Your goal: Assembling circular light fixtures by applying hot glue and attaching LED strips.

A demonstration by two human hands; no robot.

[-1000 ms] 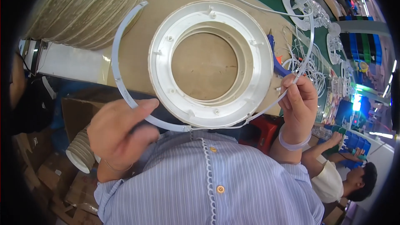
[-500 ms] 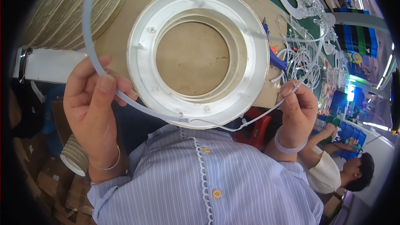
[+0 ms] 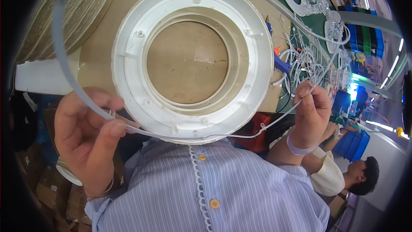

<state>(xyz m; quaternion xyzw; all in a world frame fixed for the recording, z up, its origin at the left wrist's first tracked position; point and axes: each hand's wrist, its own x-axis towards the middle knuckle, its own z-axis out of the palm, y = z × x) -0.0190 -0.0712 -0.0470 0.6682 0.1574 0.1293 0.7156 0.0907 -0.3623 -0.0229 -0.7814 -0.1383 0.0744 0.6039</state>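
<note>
A white flexible strip (image 3: 68, 71) arcs down from the upper left and runs across in front of my body. My left hand (image 3: 86, 139) holds it between thumb and fingers, beside a small clear clip (image 3: 112, 115). Toward the right the strip gives way to a thin white cord (image 3: 279, 119) with a small fitting on it. The fingertips of my right hand (image 3: 315, 107) pinch this cord, and another small clear piece shows at their tips. Behind the strip lies a large white plastic ring (image 3: 128, 73) with short posts around its face.
A big ribbed round shade (image 3: 64, 17) stands at the far left. Tangled white cords (image 3: 302, 60) and a blue-handled tool (image 3: 281, 63) lie right of the ring. Further right are a green surface with clear parts, blue bins (image 3: 352, 146) and another person (image 3: 343, 176).
My left hand has moved left and down along with the strip, and a clear clip now shows at its fingers. The right hand has shifted slightly right. The view has shifted somewhat.
</note>
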